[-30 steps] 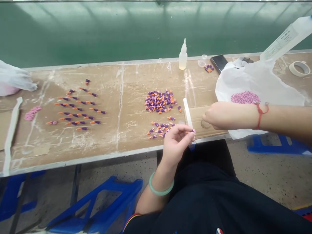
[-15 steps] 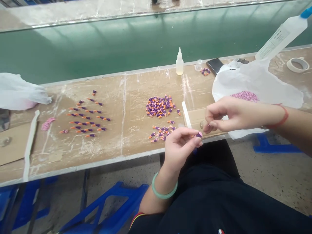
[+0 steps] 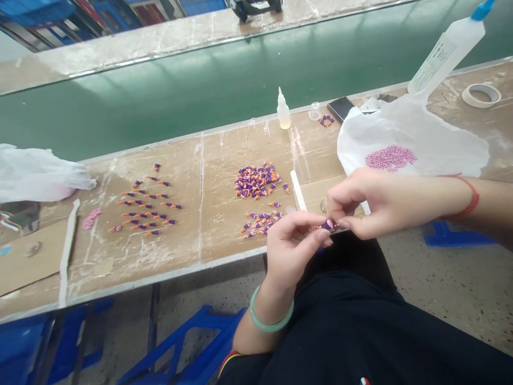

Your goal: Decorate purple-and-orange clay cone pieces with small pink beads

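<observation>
**Now both hands meet on one purple piece**

Head view, vs. 1 s and 0.5 s back: our right hand (image 3: 372, 206) was down on the bench by the white strip (image 3: 297, 190), fingers at a small clear ring; then it lifted, and now it sits right against our left hand (image 3: 294, 243), just in front of the bench edge (image 3: 168, 272). So the work has shifted from fetching on the bench to fitting at the fingertips, we judge. L hand barely moved; it kept its pinch throughout.

Grip: L thumb + forefinger clamp the small purple piece (image 3: 327, 224); R thumb + forefinger close on the same piece from the other side, a pale pink bit at its tip. Whether R holds a separate bead we can't tell, too small.

Looks of the piece: tiny, purple, cone-like, w/ a hint of orange at the L-hand end, same kind as the purple-orange heap (image 3: 256, 182) mid-bench and the laid-out rows (image 3: 146, 206) further left. Pink beads (image 3: 390, 158) lie on the white bag (image 3: 420, 139), well apart from the hands; glue bottle (image 3: 283, 110) at the back.
</observation>
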Motion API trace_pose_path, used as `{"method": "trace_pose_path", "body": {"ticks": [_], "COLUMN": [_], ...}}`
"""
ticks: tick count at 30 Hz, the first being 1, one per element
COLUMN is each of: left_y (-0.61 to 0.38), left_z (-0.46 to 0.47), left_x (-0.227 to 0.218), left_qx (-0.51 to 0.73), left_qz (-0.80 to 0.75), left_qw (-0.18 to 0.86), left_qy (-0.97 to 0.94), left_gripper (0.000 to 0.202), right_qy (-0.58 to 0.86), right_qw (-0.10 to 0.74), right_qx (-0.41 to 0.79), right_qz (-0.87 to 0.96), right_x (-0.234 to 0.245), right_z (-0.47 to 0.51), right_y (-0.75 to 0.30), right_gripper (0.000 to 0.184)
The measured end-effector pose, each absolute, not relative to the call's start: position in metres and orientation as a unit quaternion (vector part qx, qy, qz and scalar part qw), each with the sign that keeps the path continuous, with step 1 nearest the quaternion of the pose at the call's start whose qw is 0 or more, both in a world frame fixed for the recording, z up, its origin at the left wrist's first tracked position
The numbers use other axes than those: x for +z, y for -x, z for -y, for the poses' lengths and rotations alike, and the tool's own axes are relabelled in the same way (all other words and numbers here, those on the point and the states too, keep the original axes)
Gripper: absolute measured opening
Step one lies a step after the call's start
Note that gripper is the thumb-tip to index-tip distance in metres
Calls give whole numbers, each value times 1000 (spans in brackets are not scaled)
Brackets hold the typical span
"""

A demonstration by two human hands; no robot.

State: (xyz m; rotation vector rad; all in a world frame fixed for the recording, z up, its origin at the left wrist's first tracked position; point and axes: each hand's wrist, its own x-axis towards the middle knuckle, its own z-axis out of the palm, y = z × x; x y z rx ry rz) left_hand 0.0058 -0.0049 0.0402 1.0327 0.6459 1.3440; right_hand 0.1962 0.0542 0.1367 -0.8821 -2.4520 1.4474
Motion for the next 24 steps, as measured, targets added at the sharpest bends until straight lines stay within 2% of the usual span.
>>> {"method": "trace_pose_path", "body": {"ticks": [13,24], "left_y": [-6,-8], "left_z": [5,7], "left_x": [42,41], "left_qx": [588,595], "left_qz": [-287,-322], "left_qw": [600,562], "left_qy": [-460,-476], "left_gripper": [10,11], "right_qy": [315,337], "right_qw": [64,73], "right_qx": [483,448], "right_qz": [814,825], "right_x": [141,147], "right_z": [-54,-51], "right_y": [-189,-184], "right_gripper": [5,17]}}
